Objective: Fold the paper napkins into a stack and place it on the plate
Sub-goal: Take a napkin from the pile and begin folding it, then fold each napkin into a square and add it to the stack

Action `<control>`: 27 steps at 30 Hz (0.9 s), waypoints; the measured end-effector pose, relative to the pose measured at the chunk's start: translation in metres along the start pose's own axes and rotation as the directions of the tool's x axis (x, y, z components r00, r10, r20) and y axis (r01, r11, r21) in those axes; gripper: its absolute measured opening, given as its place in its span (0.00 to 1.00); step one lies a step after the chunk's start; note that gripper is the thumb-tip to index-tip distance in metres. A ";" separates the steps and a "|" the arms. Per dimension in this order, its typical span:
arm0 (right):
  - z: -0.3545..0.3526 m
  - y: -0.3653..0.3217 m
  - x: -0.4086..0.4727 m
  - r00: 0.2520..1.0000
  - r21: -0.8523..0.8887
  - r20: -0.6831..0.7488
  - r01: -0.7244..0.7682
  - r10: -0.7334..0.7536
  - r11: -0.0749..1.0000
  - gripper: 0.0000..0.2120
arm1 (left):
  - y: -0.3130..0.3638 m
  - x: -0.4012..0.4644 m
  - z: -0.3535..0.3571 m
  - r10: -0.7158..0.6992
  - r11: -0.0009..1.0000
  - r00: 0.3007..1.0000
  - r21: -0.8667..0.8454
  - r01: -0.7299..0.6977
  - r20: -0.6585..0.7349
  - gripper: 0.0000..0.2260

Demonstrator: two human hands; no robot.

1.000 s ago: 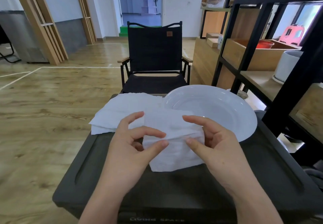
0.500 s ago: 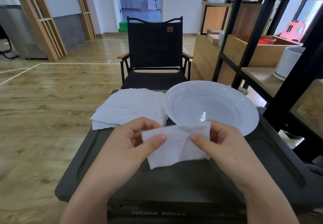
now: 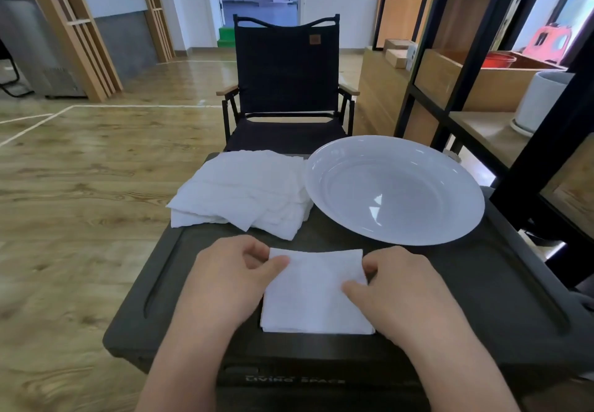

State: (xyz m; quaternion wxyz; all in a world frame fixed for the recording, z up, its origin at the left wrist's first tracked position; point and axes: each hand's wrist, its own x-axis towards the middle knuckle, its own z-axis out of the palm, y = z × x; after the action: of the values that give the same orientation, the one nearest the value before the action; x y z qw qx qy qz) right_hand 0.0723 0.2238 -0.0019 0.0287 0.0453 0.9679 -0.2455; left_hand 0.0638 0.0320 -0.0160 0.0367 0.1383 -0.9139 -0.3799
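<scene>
**Folded napkin pinned flat under both my hands**

Nearest to me runs the front edge of the dark table [image 3: 501, 302], with faint pale lettering across it. Just beyond that edge lies the folded napkin [image 3: 316, 296], a white square flat on the tabletop between my hands.

My left hand [image 3: 225, 283] sits on the napkin's left side. Its fingers are curled, with the thumb lying on top of the far left corner and pinching it against them. My right hand [image 3: 408, 296] mirrors it on the right side: the thumb presses down on the paper near the middle of that edge, and the curled fingers grip the far right corner. Both hands hold the napkin down against the table.

Farther out, the white plate [image 3: 450, 228] rests on the right half of the table, apart from the folded napkin. It is deep, with a wide rim. To its left, on the far left part of the table, lies the pile of loose napkins [image 3: 241, 189], rumpled and overlapping, its right edge just beside the plate's rim.

Beyond the table stands a black folding chair [image 3: 286, 67] with wooden armrests, facing me. On the right rises a black-framed shelf [image 3: 456, 25] with wooden boards, and wooden floor [image 3: 80, 186] spreads to the left.
</scene>
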 end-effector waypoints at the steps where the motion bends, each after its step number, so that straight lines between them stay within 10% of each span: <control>1: -0.003 0.002 -0.001 1.000 0.008 -0.015 -0.015 0.015 1.000 0.13 | 0.001 0.002 -0.004 -0.014 1.000 0.998 -0.025 0.013 -0.056 0.09; 6: -0.022 0.008 -0.003 0.979 0.127 -0.200 -0.021 0.046 0.992 0.11 | 0.008 0.044 -0.021 0.190 0.981 0.917 0.038 -0.189 -0.351 0.02; 12: -0.020 0.009 0.001 0.986 0.163 -0.165 0.020 0.007 0.986 0.11 | 0.024 0.104 -0.003 0.434 0.790 0.900 0.461 -0.404 0.046 0.20; 18: -0.026 0.013 0.002 0.985 0.226 -0.172 0.044 -0.005 0.973 0.10 | 0.023 0.121 0.008 0.456 0.741 0.887 0.580 -0.339 -0.065 0.13; 23: -0.031 0.015 -0.002 0.984 0.325 -0.177 0.095 -0.039 0.941 0.11 | 0.035 0.083 -0.006 0.393 0.919 0.858 0.109 -0.380 -0.330 0.08; 27: -0.032 0.005 0.001 0.992 0.526 -0.100 0.122 -0.081 0.842 0.26 | 0.050 0.020 -0.023 0.247 0.788 0.927 -0.498 -0.362 -0.282 0.10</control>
State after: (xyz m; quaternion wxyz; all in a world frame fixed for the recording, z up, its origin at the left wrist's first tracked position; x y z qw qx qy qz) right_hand 0.0708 0.2433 0.0237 -0.0339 0.0094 0.8638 -0.5026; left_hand 0.0378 0.0441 0.0346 0.2277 0.0103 -0.7705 -0.5952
